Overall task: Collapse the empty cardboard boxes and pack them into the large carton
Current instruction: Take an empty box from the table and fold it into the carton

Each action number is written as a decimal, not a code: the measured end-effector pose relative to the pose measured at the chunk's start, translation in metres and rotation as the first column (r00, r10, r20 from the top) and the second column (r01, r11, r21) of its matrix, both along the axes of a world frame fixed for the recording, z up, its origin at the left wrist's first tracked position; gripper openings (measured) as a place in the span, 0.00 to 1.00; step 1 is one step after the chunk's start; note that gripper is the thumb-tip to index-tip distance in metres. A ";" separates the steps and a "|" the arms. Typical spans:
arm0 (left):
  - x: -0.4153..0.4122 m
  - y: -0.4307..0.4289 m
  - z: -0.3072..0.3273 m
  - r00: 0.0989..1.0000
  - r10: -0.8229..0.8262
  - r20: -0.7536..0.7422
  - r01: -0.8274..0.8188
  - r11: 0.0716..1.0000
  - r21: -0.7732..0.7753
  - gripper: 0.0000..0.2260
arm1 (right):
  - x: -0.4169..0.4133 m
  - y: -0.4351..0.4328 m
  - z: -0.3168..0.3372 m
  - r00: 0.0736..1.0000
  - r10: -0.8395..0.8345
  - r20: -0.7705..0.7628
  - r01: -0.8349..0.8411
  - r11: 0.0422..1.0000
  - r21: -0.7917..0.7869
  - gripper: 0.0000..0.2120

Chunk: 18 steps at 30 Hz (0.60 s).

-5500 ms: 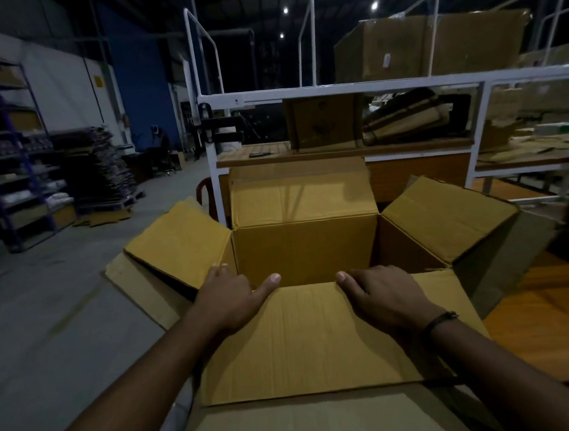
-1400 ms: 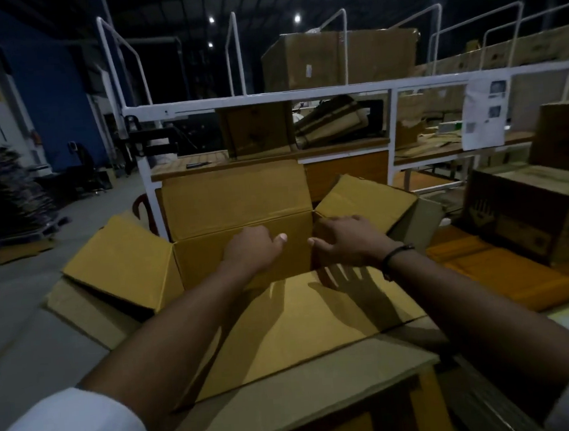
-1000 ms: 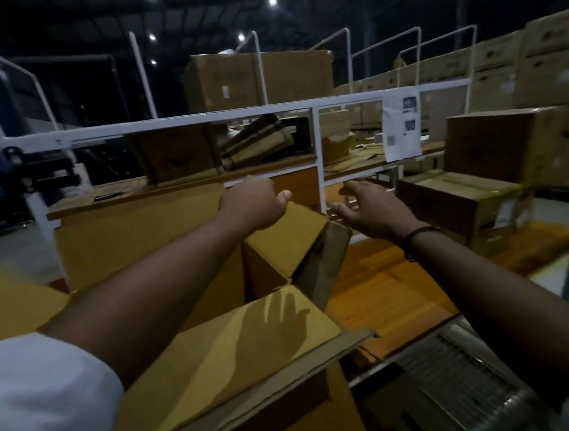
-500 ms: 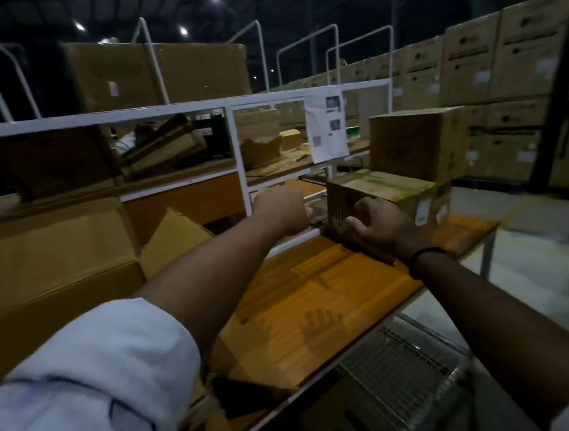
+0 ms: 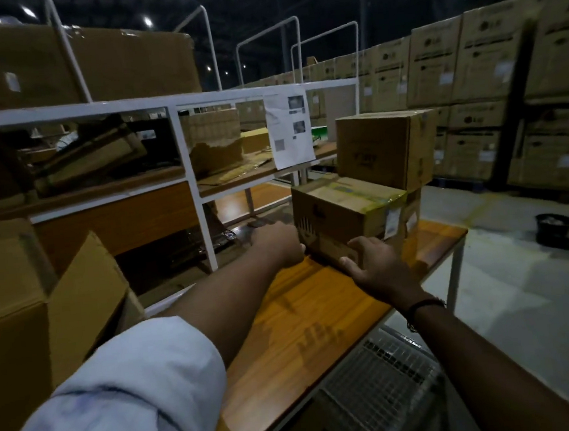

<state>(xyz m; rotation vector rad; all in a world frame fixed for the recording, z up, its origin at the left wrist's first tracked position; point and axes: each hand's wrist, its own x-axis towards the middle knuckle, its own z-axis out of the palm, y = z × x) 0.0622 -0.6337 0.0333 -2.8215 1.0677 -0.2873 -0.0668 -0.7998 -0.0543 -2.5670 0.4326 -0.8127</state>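
A small taped cardboard box point(image 5: 344, 211) with yellow-green tape stands at the far right end of the wooden table point(image 5: 306, 320). A second closed box point(image 5: 382, 148) sits on top of it. My left hand point(image 5: 277, 245) touches its left near corner, the fingers hidden behind the box edge. My right hand point(image 5: 373, 264) lies spread against its near face, thumb at the bottom edge. The large open carton point(image 5: 19, 307) stands at the left, its right flap point(image 5: 84, 301) hanging outward.
A white metal shelf frame point(image 5: 190, 175) with cardboard and a taped paper sheet point(image 5: 289, 129) runs behind the table. Stacked cartons point(image 5: 490, 70) line the right wall. A wire mesh rack point(image 5: 377, 392) sits below the table's front edge. A dark bucket point(image 5: 552, 229) stands on the floor.
Both hands left the large carton and swung right with my view. In the last half second they closed in on the lower small box, the right hand flattening on its near face.
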 end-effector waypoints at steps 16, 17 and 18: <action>0.165 -0.114 -0.049 0.990 0.031 -0.140 -0.050 0.990 -0.129 0.12 | 0.190 -0.137 0.000 0.979 -0.178 -0.101 0.176 0.984 -0.024 0.24; 0.175 -0.120 -0.053 0.989 0.027 -0.146 -0.049 0.987 -0.150 0.12 | 0.200 -0.145 -0.001 0.972 -0.211 -0.108 0.211 0.977 -0.012 0.25; 0.185 -0.126 -0.057 0.990 0.021 -0.143 -0.046 0.985 -0.169 0.12 | 0.209 -0.154 -0.003 0.965 -0.235 -0.114 0.238 0.971 0.011 0.25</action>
